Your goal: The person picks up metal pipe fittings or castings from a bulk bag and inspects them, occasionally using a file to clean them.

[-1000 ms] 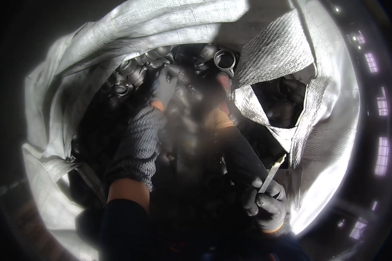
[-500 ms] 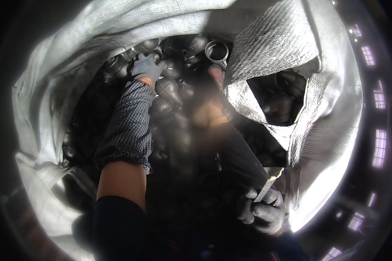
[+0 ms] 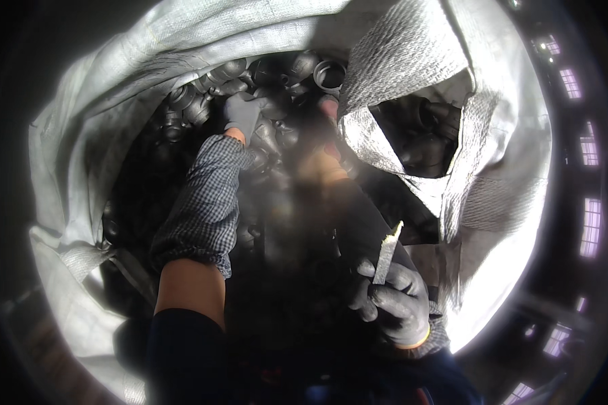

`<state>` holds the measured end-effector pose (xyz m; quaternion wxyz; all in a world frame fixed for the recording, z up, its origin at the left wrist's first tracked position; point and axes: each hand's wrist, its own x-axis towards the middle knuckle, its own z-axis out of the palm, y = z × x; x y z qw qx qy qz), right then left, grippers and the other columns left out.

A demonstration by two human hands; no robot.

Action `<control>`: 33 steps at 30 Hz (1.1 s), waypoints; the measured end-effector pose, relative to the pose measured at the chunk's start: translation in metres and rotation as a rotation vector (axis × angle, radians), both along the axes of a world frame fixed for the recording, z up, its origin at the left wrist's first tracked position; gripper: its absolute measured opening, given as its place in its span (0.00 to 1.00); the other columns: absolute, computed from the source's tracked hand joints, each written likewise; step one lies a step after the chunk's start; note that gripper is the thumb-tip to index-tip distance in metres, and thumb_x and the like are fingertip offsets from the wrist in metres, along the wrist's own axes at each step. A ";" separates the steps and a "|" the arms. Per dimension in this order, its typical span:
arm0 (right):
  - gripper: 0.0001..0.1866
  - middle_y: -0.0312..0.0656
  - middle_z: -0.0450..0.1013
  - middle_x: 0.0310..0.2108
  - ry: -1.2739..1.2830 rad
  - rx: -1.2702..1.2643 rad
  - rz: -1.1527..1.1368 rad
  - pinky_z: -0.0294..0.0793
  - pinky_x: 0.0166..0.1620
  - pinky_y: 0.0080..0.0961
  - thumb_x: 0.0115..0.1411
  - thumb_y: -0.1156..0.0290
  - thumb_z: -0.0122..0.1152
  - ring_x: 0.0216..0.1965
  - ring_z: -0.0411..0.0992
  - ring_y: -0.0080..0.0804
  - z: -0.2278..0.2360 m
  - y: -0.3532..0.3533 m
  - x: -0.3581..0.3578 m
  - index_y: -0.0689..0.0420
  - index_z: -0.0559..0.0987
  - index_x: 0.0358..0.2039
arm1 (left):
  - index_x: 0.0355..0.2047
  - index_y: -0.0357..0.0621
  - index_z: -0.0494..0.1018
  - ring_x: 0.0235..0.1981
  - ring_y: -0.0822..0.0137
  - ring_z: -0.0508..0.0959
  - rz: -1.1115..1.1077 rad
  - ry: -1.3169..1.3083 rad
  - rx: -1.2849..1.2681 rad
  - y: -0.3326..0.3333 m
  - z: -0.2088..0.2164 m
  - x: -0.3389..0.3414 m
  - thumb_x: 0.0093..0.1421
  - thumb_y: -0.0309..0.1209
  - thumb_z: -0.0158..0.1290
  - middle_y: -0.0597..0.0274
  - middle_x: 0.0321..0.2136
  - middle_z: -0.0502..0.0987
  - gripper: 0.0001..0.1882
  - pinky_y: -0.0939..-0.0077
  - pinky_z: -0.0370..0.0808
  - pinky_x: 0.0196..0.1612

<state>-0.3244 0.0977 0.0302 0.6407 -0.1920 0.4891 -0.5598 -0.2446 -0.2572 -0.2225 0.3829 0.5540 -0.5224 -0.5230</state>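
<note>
Left hand [image 3: 242, 111] shifts frame-right, other metal fittings [image 3: 266, 136] within reach; its fingers I can't read. Right hand [image 3: 402, 304], raised, pinches pale strip [image 3: 386, 258].

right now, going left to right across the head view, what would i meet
Bag's left side, left hand, ring fitting, right hand, bag's right side, bright window.
</note>
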 end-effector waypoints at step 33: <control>0.08 0.33 0.72 0.22 0.115 -0.406 0.442 0.65 0.23 0.13 0.50 0.75 0.56 0.22 0.67 0.15 0.023 -0.105 0.195 0.64 0.78 0.31 | 0.57 0.40 0.62 0.56 0.60 0.67 0.264 0.699 -0.016 0.291 0.282 0.319 0.61 0.42 0.48 0.56 0.51 0.70 0.27 0.56 0.64 0.58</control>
